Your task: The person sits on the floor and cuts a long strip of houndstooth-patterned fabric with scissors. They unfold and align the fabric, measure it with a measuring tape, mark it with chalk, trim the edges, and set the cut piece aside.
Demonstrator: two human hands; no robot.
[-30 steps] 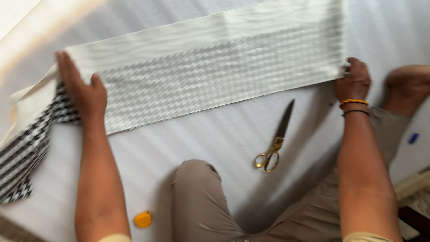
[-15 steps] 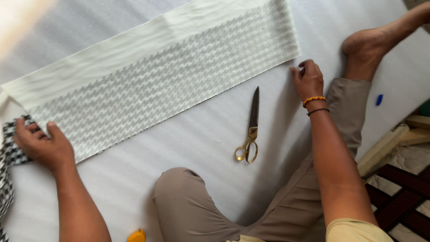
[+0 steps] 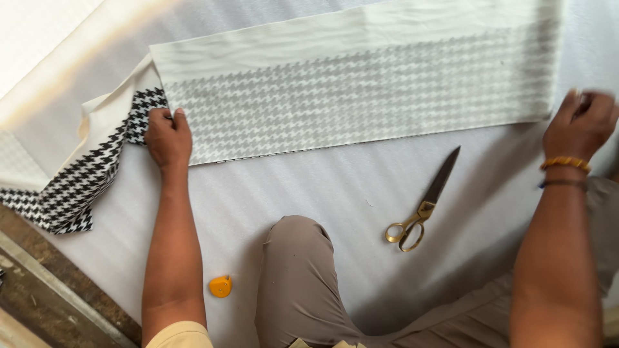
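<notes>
head view: left hand (image 3: 167,136) fingers pinch woven houndstooth cloth (image 3: 361,96); right hand (image 3: 580,125) blurred, grip unclear.

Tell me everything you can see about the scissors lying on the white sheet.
The scissors are large tailor's shears with gold-coloured looped handles and dark, seemingly metal blades. They are closed and lie flat on the white sheet, set diagonally: handles toward the person's bent knee, tip pointing up and right toward the lower edge of the houndstooth fabric strip. Neither hand touches them; the right hand is nearer, the left hand rests on the fabric's far end.
</notes>
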